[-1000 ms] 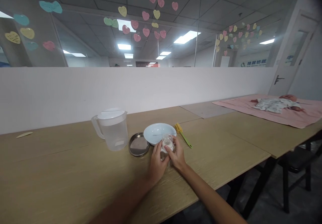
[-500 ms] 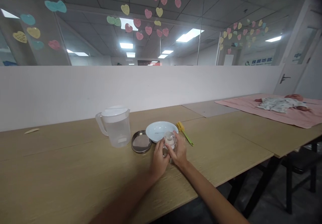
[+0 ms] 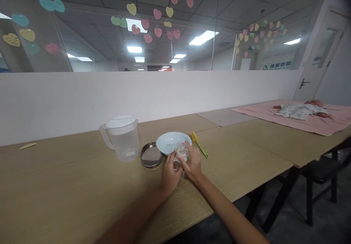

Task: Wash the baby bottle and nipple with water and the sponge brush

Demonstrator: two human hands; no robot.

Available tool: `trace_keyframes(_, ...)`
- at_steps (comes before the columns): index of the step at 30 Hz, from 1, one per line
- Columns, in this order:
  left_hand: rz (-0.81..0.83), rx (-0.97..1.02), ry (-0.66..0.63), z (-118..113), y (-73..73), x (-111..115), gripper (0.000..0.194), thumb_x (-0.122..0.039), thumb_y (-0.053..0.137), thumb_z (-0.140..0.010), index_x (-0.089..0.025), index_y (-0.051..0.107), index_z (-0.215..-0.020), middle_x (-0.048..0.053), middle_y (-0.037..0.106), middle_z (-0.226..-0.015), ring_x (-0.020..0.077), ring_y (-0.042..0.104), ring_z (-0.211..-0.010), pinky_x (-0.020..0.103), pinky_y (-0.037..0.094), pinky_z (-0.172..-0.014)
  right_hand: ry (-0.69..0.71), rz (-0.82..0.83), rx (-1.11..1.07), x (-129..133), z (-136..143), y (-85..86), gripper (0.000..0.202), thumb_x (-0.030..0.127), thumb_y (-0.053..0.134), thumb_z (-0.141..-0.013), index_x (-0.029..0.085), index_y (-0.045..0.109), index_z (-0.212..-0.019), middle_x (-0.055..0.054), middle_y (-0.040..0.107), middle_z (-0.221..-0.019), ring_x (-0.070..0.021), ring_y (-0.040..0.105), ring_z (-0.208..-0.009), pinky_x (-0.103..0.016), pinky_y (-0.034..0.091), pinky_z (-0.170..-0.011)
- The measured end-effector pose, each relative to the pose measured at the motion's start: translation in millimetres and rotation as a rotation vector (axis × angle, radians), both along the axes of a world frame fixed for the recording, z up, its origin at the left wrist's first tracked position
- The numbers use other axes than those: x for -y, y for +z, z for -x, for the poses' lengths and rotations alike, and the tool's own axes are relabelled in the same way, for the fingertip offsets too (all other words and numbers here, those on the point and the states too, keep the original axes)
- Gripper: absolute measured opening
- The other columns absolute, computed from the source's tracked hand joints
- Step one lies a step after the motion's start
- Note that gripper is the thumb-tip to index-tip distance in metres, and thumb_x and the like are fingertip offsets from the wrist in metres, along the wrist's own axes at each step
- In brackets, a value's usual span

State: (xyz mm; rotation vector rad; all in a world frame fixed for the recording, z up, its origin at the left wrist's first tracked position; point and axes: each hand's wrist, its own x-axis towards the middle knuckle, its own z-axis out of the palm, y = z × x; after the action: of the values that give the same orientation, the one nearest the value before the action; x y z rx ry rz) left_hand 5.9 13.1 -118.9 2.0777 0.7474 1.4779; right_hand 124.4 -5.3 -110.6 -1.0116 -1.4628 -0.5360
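Observation:
A small clear bottle with a domed transparent cap (image 3: pixel 181 149) is held between both hands above the wooden table (image 3: pixel 109 189). My left hand (image 3: pixel 172 174) wraps round its lower left side. My right hand (image 3: pixel 193 162) grips its upper part from the right, fingers closed around the cap area. Much of the bottle's body is hidden by the fingers. Just behind the hands lies a white bowl (image 3: pixel 166 140) with a thin stick-like thing in it. To the left of the bowl is a round metal dish (image 3: pixel 151 155).
A lidded clear pitcher (image 3: pixel 125 141) stands left of the dish. A yellow brush with a green handle (image 3: pixel 203 150) lies right of the bowl. Farther right, a baby doll (image 3: pixel 298 111) rests on a pink cloth (image 3: pixel 323 127). A white wall (image 3: pixel 82 105) runs behind the table.
The whole view has shifted slightly, so the things on the table appear a little farther left. Both hands still hold the bottle, with the right hand's fingers slightly changed in position.

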Motion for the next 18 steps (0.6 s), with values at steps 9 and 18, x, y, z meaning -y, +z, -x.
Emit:
trace_keyframes(9,-0.033,0.013,-0.051,0.2,3.8,5.6,0.049,-0.026,0.06,-0.08,-0.021,0.048,-0.127,0.011,0.056,-0.125,0.0237,0.052,-0.117,0.04,0.041,-0.1,0.141,0.035,-0.33,5.3,1.3,2.0,0.053,0.038,0.057,-0.083,0.02,0.045,-0.131,-0.013,0.055,-0.126,-0.027,0.052,-0.114,-0.045,0.042,-0.095)
trace_keyframes(18,0.205,0.163,-0.003,1.2,1.9,9.1,0.06,-0.028,0.072,-0.069,-0.021,0.05,-0.125,0.009,0.06,-0.122,0.025,0.055,-0.114,0.04,0.041,-0.099,0.29,0.003,-0.791,-14.0,-12.2,18.0,0.053,0.045,0.06,-0.079,0.02,0.043,-0.123,-0.01,0.058,-0.114,-0.0203,0.058,-0.099,-0.037,0.046,-0.086)
